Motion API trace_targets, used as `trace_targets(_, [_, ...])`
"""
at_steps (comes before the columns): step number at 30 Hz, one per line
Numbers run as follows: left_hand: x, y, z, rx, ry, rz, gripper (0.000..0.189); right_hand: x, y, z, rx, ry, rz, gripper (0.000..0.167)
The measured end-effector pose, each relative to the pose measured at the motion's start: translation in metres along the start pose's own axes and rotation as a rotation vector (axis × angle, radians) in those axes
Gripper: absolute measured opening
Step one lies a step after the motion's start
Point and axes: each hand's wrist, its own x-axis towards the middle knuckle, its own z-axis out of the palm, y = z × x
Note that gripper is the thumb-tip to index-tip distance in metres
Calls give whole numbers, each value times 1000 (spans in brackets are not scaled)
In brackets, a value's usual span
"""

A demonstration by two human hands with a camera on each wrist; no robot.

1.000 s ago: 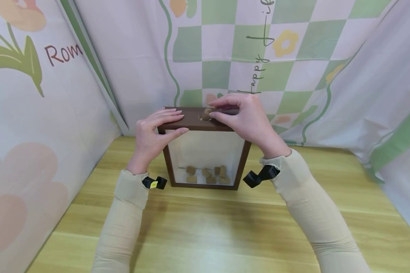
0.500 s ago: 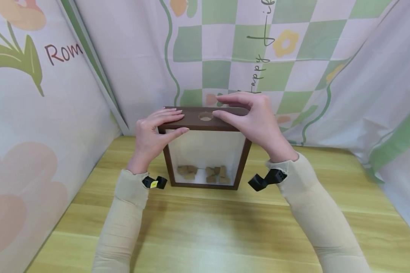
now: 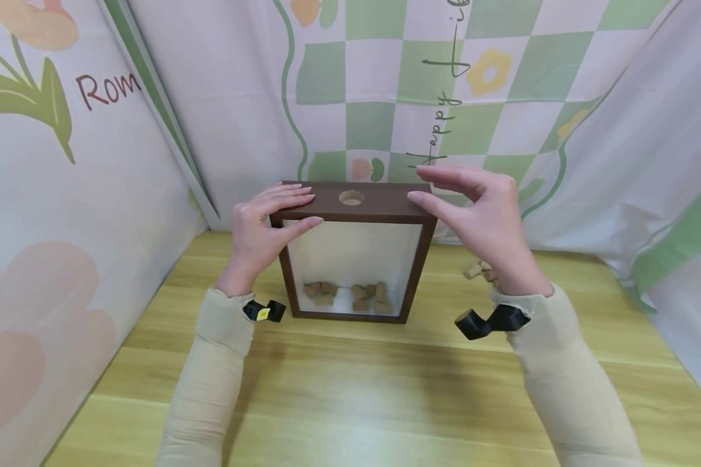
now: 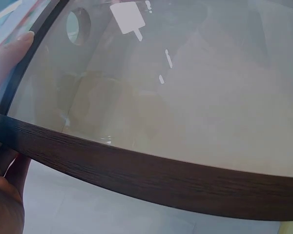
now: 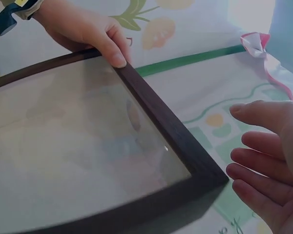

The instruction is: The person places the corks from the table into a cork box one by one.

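Note:
A dark brown shadow box [image 3: 391, 201] with a clear front stands upright on the table, a round hole [image 3: 352, 198] in its top. Several corks [image 3: 374, 297] lie inside along its bottom. My left hand [image 3: 259, 224] grips the box's top left corner, fingers over the top and thumb at the front edge; the right wrist view also shows this left hand [image 5: 90, 29] on the corner. Beyond the box's top right end, my right hand [image 3: 487, 214] hangs in the air with fingers extended. In the right wrist view, the right hand [image 5: 273, 161] holds nothing.
More loose corks [image 3: 480, 270] lie on the wooden table [image 3: 350, 389] to the right of the box, partly hidden behind my right wrist. A patterned cloth [image 3: 374, 71] hangs close behind the box, and another printed cloth [image 3: 93, 194] hangs on the left.
The right hand let a cork go through the hole and moved right, away from it. Corks inside shifted at the left. Loose corks on the table came into view. The left hand stayed put.

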Motion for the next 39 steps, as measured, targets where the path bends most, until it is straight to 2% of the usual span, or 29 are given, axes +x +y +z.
trace_targets(11, [0,-1,2,-27,20,-16,38,-26,39,-38,-33,62,85,35])
trace_targets(15, [-1,-1,2,-23,20,-27,38,-35,55,-51,-85,61,117,36])
trace_targets(21, [-1,1,2,-17,10,-38,38,-50,80,-68,-196,36,211,41])
trace_targets(23, [1,9,1,-18,12,-40,37,-55,88,-73,-234,28,246,44])
trace_targets(26, [2,10,1,-23,16,-32,37,-61,100,-80,-272,16,294,47])
trace_targets(28, [2,9,1,-28,18,-27,37,-64,106,-84,-284,5,323,49])
trace_targets(30, [0,2,2,-35,20,-16,38,-68,113,-88,-284,-14,359,52])
trace_targets(33, [0,2,2,-40,22,-16,38,-74,124,-94,-280,-39,404,57])
trace_targets(39, [0,2,3,-37,21,-26,38,-86,150,-100,-335,-79,433,61])
